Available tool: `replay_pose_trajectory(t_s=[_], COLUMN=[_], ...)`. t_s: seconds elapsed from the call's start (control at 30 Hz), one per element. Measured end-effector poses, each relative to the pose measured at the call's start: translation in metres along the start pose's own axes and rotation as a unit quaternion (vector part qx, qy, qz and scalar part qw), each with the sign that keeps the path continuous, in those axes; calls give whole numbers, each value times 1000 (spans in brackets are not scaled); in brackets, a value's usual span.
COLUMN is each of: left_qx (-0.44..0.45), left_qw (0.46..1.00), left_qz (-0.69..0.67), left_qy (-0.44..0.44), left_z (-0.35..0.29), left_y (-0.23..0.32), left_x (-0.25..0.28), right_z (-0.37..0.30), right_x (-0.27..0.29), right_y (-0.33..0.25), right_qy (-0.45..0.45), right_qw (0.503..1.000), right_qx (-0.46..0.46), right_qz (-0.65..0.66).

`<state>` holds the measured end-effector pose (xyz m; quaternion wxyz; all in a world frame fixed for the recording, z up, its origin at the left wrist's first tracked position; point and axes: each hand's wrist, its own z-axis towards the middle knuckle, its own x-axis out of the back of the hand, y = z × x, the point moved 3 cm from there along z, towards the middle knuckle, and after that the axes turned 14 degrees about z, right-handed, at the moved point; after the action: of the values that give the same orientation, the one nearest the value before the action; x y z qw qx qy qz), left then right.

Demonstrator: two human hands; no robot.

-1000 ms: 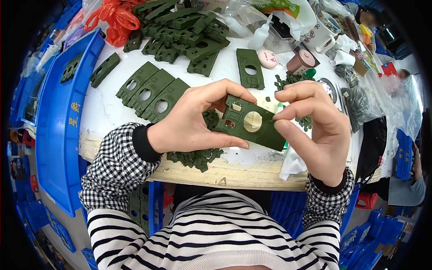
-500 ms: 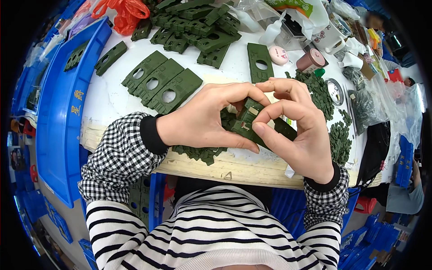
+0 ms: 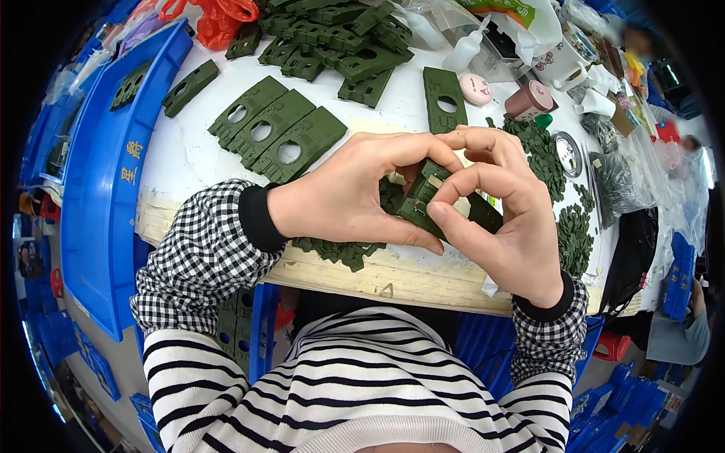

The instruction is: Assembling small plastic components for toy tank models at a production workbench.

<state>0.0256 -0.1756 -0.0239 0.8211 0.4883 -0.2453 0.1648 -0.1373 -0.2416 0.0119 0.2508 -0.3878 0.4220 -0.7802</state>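
Note:
Between my two hands, over the near edge of the table, is a dark green plastic toy tank hull [image 3: 415, 202], tilted with one end facing me. My left hand [image 3: 343, 189] grips it from the left, thumb below and fingers over the top. My right hand [image 3: 502, 215] closes on its right side, thumb and index finger pinched against the end face. Whether a small part sits in that pinch is hidden. Beneath the hands lie small green plastic pieces [image 3: 347, 253], and another dark green hull part [image 3: 483, 213] shows behind my right fingers.
Three hull tops with round holes [image 3: 291, 147] lie side by side at left, another [image 3: 444, 102] farther back. A stack of hulls [image 3: 343, 41] fills the far side. Loose green parts [image 3: 538, 155], a pink tin [image 3: 529, 100] and a mug [image 3: 560, 64] stand right; a blue bin [image 3: 98, 219] stands left.
The held hull has turned slightly between my fingers, and its end face shows less. Both hands keep their grip; the whole view has shifted a little.

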Motion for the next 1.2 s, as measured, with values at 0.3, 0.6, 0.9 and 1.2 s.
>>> replay_pose_trajectory(t_s=[0.3,0.6,0.9,1.2], left_qx=[-7,-21,-17,-29], left_qw=[1000,1000,1000,1000], left_qz=[4,4,-2,-3], left_qy=[-6,1,-2,0], left_z=[0,-1,-1,2], left_y=[1,1,2,2], left_x=[1,0,-1,2], right_z=[-1,0,-1,-2], right_x=[2,0,-2,26], right_y=[-5,-7,-9,-15], right_qy=[-27,-22,-6,76], right_qw=[999,998,996,995], right_qx=[-23,3,31,32], right_qz=[-30,-55,-87,47])
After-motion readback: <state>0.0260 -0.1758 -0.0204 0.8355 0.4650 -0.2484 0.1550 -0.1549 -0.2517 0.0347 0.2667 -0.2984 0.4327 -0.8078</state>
